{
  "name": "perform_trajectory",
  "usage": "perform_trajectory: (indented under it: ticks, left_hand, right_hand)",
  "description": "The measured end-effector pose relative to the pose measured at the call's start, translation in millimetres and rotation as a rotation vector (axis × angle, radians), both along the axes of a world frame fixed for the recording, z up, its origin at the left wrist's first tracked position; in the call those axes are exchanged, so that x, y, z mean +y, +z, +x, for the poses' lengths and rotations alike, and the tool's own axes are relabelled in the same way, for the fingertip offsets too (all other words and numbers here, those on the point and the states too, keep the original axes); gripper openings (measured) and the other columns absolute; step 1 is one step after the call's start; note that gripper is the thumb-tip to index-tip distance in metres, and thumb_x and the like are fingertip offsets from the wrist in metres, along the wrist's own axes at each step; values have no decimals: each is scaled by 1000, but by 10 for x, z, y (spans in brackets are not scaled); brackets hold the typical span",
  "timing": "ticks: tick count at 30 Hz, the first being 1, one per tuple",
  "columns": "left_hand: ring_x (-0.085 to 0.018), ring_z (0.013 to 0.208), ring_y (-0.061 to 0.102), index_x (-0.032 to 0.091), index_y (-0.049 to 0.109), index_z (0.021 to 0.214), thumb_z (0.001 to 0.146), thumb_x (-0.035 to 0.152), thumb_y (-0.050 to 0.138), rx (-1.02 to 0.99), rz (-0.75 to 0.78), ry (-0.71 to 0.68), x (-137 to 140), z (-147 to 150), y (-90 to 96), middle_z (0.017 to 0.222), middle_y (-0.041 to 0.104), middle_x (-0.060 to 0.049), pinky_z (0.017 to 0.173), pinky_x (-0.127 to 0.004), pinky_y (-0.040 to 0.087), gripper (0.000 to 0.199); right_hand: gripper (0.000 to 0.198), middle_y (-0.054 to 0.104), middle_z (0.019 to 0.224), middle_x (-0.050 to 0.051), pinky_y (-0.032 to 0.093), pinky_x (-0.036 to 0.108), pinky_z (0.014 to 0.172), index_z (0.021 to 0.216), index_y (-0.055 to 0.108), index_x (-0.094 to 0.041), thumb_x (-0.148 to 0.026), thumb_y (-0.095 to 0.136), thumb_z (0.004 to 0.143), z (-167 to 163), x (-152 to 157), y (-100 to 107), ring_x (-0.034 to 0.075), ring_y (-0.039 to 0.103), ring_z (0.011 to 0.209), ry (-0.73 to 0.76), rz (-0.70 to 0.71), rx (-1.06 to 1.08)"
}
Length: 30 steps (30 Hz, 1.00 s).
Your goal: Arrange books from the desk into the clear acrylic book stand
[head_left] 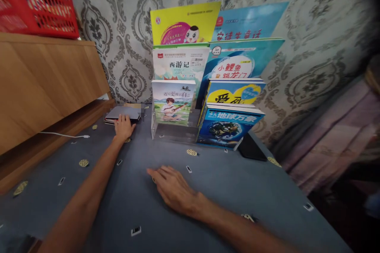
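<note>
On the far left of the table, my left hand (124, 127) is on the near edge of a small stack of grey, dark-edged books (123, 113). Its fingers lie over the top cover, and I see no grip around the stack. My right hand (172, 189) is low over the middle of the table, palm down, fingers stretched to the left, holding nothing. Beyond it stands a clear acrylic book rack (175, 132). Books fill its stepped rows, with a guitar-cover book (172, 102) at front left and a blue earth-cover book (228, 128) at front right.
A wooden cabinet (50, 87) stands along the left, with a red plastic basket (56, 4) on top. A white cable (65, 134) lies near its base. Right of the rack lies a flat black object (252, 148). Patterned wall stands behind; a pink curtain (320, 134) hangs at right.
</note>
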<state>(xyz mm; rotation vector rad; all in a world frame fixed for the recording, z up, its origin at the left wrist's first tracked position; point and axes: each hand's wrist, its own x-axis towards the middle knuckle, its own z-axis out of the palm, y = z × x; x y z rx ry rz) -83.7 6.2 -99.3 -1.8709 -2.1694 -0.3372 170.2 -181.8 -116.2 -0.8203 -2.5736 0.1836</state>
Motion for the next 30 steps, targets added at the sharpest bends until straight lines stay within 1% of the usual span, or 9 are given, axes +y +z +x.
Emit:
perform_trajectory:
  ticks: [3, 5, 8, 13, 16, 18, 20, 24, 30]
  left_hand:
    - [-35, 149, 29, 12, 39, 148, 96, 32, 46, 17, -28, -32, 115, 9, -56, 157, 40, -22, 118, -56, 26, 56]
    - [-34, 149, 30, 13, 37, 150, 97, 30, 43, 32, -40, -53, 177, 21, -67, 158, 39, -21, 117, -56, 27, 56]
    - [-34, 145, 35, 13, 39, 148, 98, 28, 39, 60, -53, -76, 251, 31, -44, 153, 45, -22, 114, -57, 30, 53]
    - [-36, 127, 54, 9, 50, 138, 99, 24, 40, 121, -101, -109, 325, 13, 43, 132, 60, -25, 105, -54, 38, 43]
    - [-31, 119, 60, 11, 54, 134, 101, 30, 47, 166, -140, -121, 334, -16, 84, 126, 64, -19, 104, -52, 43, 39]
    - [-27, 116, 62, 15, 57, 131, 99, 37, 55, 194, -165, -126, 335, -43, 111, 126, 64, -13, 102, -51, 47, 39]
    - [-25, 114, 62, 16, 59, 127, 97, 40, 60, 219, -194, -140, 344, -80, 150, 127, 63, -10, 100, -50, 51, 38]
    - [-24, 111, 64, 16, 61, 124, 97, 38, 62, 259, -273, -193, 416, -179, 271, 126, 63, -10, 96, -48, 54, 35]
    - [-23, 109, 64, 16, 62, 121, 97, 38, 62, 305, -369, -293, 567, -309, 411, 124, 64, -10, 94, -46, 55, 33]
  right_hand:
    - [43, 73, 111, 10, 52, 40, 100, 135, 55, -20, -10, 48, 94, 19, -6, -48, 24, 66, 106, -10, -29, 13]
    - [38, 74, 108, 9, 52, 38, 100, 133, 57, -19, -12, 46, 97, 16, 26, -43, 22, 67, 104, -10, -36, 42]
    - [35, 74, 104, 9, 52, 37, 100, 132, 58, -16, -14, 46, 99, 10, 64, -43, 21, 67, 99, 6, -31, 55]
    - [36, 73, 105, 10, 53, 38, 99, 132, 58, -14, -12, 46, 98, 24, 54, -30, 22, 66, 100, 28, -48, 42]
    - [35, 73, 104, 9, 53, 37, 96, 130, 59, -15, -11, 47, 97, 30, 47, -4, 21, 66, 98, 28, -55, 30]
    - [36, 72, 102, 9, 53, 37, 97, 129, 60, -14, -9, 49, 96, 29, 53, 0, 21, 66, 97, 30, -49, 24]
    - [34, 72, 100, 10, 53, 37, 95, 127, 60, -13, -8, 49, 95, 22, 64, -11, 22, 66, 97, 38, -39, 27]
    - [32, 73, 99, 10, 54, 37, 91, 126, 60, -12, -9, 49, 96, 11, 89, -54, 22, 65, 94, 55, -24, 39]
    - [31, 72, 98, 10, 53, 37, 92, 125, 61, -12, -9, 48, 97, 16, 101, -84, 22, 65, 94, 68, -16, 61]
